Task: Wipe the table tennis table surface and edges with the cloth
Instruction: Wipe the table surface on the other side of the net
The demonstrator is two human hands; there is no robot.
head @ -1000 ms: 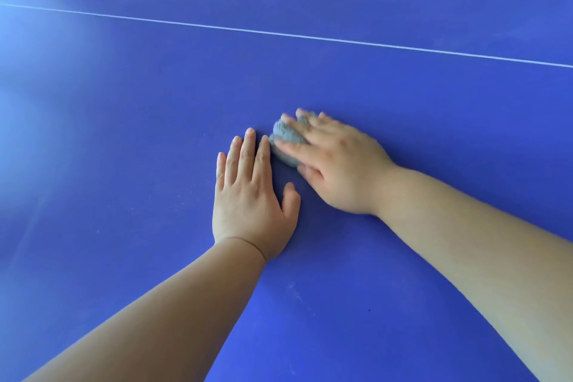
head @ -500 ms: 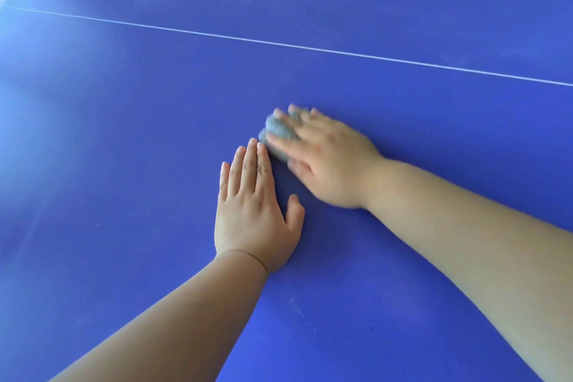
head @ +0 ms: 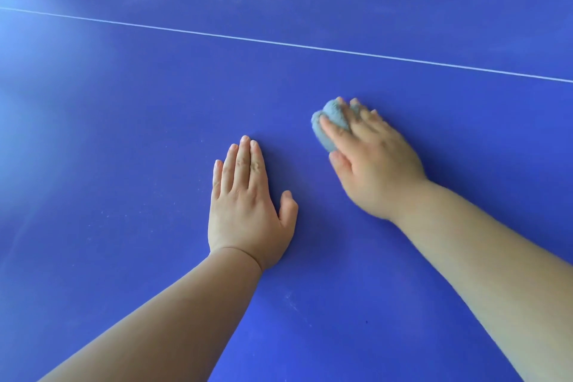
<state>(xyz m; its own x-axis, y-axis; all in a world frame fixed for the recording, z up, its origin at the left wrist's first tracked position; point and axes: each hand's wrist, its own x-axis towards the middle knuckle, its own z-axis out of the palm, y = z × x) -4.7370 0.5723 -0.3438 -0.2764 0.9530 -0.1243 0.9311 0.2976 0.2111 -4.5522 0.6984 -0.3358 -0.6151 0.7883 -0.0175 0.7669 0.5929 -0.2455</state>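
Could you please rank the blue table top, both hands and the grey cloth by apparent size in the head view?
Largest: blue table tennis table top, filling the frame.
Next: left hand and right hand look alike, so I leave them unranked.
Smallest: bunched grey-blue cloth, partly hidden under the right hand.

Right hand [head: 375, 164] around bunched grey cloth [head: 334, 119], left hand [head: 245, 205] flat on blue table [head: 124, 133].

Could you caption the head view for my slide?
Right hand holds grey cloth against blue table; left hand rests flat.
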